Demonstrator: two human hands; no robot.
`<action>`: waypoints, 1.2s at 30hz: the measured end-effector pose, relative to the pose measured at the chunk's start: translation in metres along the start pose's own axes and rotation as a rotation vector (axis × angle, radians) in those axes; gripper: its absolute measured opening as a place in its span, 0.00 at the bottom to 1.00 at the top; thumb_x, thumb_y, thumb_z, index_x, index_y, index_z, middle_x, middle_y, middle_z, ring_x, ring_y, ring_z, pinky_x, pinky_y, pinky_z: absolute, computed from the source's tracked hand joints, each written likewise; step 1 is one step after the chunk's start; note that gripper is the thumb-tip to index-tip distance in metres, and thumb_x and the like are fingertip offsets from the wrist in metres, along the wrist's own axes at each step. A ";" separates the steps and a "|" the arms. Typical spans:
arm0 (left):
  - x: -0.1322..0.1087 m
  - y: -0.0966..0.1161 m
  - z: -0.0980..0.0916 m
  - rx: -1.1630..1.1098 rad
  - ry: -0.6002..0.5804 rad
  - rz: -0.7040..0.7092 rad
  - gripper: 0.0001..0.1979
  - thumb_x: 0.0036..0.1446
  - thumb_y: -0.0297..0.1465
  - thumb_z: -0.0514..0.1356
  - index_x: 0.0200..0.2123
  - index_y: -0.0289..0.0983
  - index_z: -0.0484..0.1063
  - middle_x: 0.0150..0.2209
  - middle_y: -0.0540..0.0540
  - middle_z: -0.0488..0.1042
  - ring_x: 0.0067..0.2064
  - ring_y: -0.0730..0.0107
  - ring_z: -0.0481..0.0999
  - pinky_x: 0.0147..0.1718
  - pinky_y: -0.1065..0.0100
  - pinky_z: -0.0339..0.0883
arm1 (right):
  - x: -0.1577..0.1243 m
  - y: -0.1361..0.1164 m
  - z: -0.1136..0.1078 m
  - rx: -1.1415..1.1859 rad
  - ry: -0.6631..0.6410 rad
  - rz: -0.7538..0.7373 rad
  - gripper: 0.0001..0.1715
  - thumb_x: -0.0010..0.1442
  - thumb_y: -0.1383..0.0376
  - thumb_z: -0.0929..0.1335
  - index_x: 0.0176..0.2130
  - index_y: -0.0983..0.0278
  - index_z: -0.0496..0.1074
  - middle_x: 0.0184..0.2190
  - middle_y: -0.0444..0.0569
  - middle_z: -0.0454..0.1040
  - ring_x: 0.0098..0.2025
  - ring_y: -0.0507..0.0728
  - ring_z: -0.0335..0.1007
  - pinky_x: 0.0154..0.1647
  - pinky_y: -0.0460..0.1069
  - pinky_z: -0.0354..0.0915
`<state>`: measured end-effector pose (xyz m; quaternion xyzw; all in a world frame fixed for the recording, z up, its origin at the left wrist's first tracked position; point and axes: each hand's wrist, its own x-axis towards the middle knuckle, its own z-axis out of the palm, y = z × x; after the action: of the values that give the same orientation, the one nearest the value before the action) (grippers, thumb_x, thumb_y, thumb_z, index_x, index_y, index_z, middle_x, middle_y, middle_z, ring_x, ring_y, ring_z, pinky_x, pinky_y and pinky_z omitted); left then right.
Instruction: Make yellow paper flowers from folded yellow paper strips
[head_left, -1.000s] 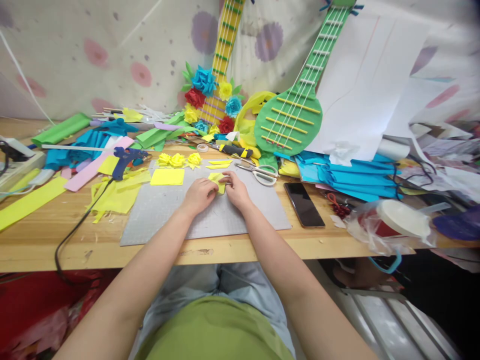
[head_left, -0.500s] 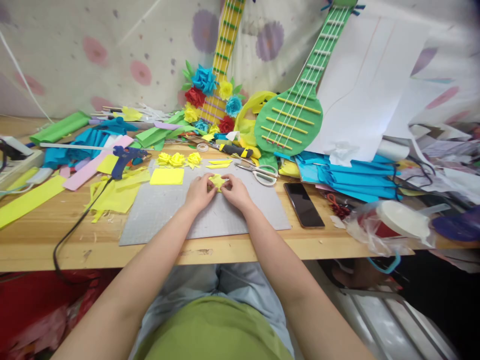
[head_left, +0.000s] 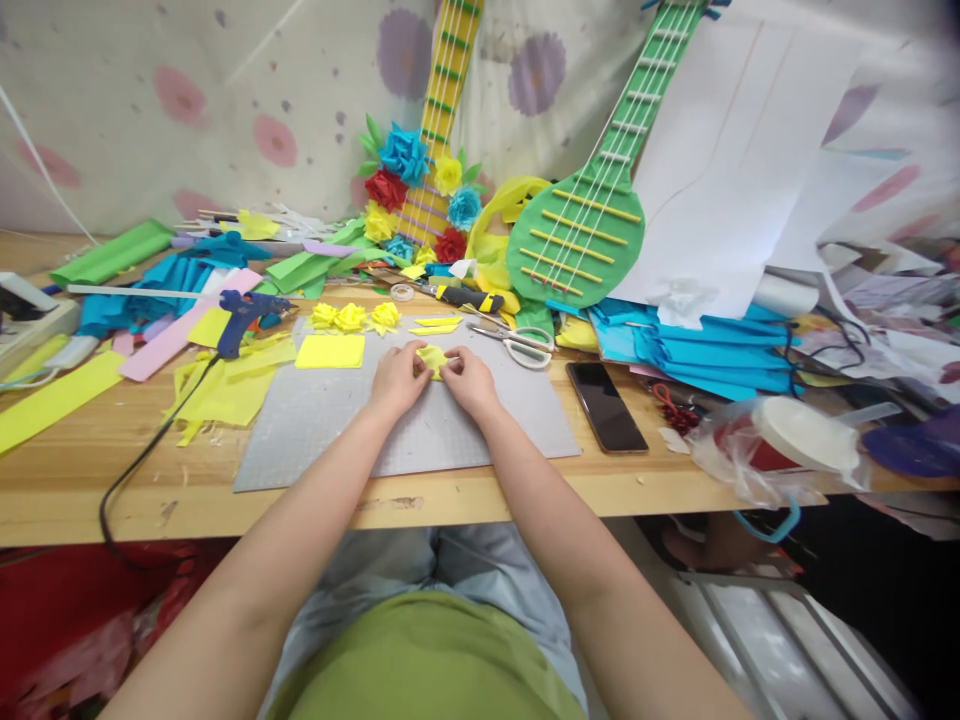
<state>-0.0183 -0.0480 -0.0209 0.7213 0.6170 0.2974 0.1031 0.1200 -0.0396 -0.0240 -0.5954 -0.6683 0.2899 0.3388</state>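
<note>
A dark phone (head_left: 606, 407) lies near a plastic-wrapped cup (head_left: 804, 434); flowered sheeting (head_left: 322, 90) behind

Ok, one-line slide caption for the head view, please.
Both hands hold a yellow piece over a grey mat, near white-handled scissors.

The surface (head_left: 300, 515), pale wood with visible grain, carries a flat grey rectangular cutting mat (head_left: 420, 440) near its front edge. By the mat's left edge lies a thin, crumpled yellow paper sheet (head_left: 217, 400); farther left of the mat, a long flat yellow paper strip (head_left: 60, 405). Behind the mat is a small translucent tape roll (head_left: 403, 292). Just beside the mat's right edge lies a rectangular black-screened phone (head_left: 606, 407); well right of the mat sits a white-lidded red container (head_left: 799, 433) in clear plastic.
</note>
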 end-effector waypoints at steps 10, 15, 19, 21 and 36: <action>0.000 -0.001 -0.001 0.034 0.011 0.021 0.09 0.50 0.30 0.57 0.37 0.40 0.70 0.31 0.48 0.75 0.40 0.61 0.68 0.39 0.62 0.61 | -0.004 -0.002 0.001 -0.075 0.016 -0.049 0.17 0.48 0.70 0.66 0.41 0.62 0.67 0.29 0.43 0.74 0.41 0.56 0.64 0.43 0.50 0.60; 0.001 -0.002 0.000 0.039 0.014 0.020 0.08 0.50 0.30 0.57 0.36 0.39 0.70 0.31 0.48 0.75 0.40 0.61 0.68 0.39 0.62 0.61 | -0.004 -0.002 0.001 -0.081 0.003 -0.064 0.17 0.48 0.71 0.65 0.41 0.62 0.67 0.29 0.43 0.74 0.41 0.56 0.63 0.44 0.50 0.59; 0.001 -0.003 0.001 0.056 0.023 0.029 0.07 0.50 0.29 0.57 0.35 0.39 0.70 0.31 0.48 0.75 0.39 0.61 0.68 0.39 0.62 0.61 | -0.003 0.000 0.002 -0.091 0.011 -0.072 0.17 0.48 0.71 0.65 0.41 0.62 0.67 0.30 0.43 0.74 0.40 0.56 0.63 0.43 0.50 0.59; 0.000 -0.003 0.001 0.062 0.027 0.038 0.07 0.50 0.29 0.57 0.35 0.39 0.70 0.31 0.48 0.75 0.39 0.61 0.68 0.39 0.62 0.61 | -0.003 0.001 0.003 -0.089 0.014 -0.076 0.17 0.48 0.70 0.66 0.41 0.61 0.67 0.30 0.43 0.74 0.40 0.55 0.63 0.43 0.50 0.59; 0.000 -0.002 0.001 0.187 -0.018 0.119 0.08 0.53 0.30 0.54 0.31 0.40 0.73 0.33 0.44 0.72 0.41 0.59 0.65 0.41 0.60 0.59 | -0.003 0.001 0.003 -0.091 0.008 -0.102 0.17 0.48 0.70 0.65 0.41 0.61 0.67 0.30 0.43 0.73 0.40 0.55 0.63 0.44 0.50 0.59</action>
<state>-0.0197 -0.0475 -0.0228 0.7658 0.5971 0.2377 0.0227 0.1184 -0.0424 -0.0269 -0.5764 -0.7089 0.2394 0.3284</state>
